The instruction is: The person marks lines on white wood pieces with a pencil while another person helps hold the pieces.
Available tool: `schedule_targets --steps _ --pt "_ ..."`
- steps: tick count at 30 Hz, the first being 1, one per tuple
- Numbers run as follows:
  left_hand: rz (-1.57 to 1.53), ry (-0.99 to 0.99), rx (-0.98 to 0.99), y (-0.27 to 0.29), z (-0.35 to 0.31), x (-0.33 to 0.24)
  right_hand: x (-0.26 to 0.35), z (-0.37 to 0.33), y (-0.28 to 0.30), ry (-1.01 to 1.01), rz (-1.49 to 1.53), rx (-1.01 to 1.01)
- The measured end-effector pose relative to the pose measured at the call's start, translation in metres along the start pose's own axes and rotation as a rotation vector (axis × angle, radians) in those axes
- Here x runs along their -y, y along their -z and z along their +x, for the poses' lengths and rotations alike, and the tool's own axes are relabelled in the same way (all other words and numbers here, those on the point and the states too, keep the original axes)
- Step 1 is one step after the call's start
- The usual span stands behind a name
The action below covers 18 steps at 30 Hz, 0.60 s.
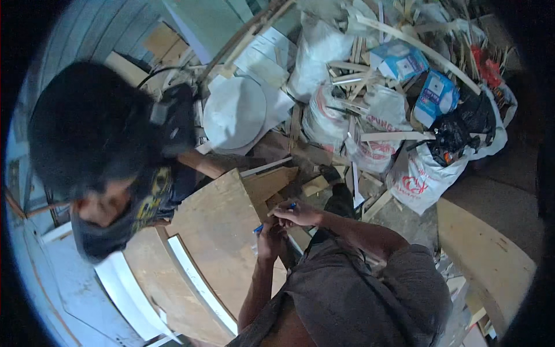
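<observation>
My left hand [269, 240] and my right hand [296, 214] are close together in front of my body, near the edge of the plywood sheet [222, 217]. The fingers of my left hand are closed around a slim blue object [258, 229], its end sticking out on the left. My right hand pinches a thin stick-like piece with a pale tip [270, 213]; a small blue bit shows above its knuckles. Whether the blue parts belong to one thing or two, I cannot tell.
A person in a dark cap [87, 121] leans over the plywood at left. White strips [199, 281] lie along it. A round white disc [234, 113], full white sacks [425, 179], wood scraps and blue boxes [435, 98] crowd the far side. A curved board [485, 254] is at right.
</observation>
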<state>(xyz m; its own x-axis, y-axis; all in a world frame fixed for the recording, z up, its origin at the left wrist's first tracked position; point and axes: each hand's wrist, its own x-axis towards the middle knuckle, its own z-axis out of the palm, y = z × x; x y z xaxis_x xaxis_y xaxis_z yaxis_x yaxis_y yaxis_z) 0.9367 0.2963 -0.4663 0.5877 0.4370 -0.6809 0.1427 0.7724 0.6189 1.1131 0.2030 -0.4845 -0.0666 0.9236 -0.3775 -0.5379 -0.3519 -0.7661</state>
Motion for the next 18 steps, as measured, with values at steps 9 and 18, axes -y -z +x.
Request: schedule_targets --steps 9,18 --pt "1.527 -0.615 -0.134 -0.017 0.107 -0.085 -0.063 0.084 0.134 0.194 -0.012 -0.424" --pt "1.843 -0.698 -0.372 0.007 0.159 -0.108 -0.070 0.181 0.164 0.180 -0.134 -0.607"
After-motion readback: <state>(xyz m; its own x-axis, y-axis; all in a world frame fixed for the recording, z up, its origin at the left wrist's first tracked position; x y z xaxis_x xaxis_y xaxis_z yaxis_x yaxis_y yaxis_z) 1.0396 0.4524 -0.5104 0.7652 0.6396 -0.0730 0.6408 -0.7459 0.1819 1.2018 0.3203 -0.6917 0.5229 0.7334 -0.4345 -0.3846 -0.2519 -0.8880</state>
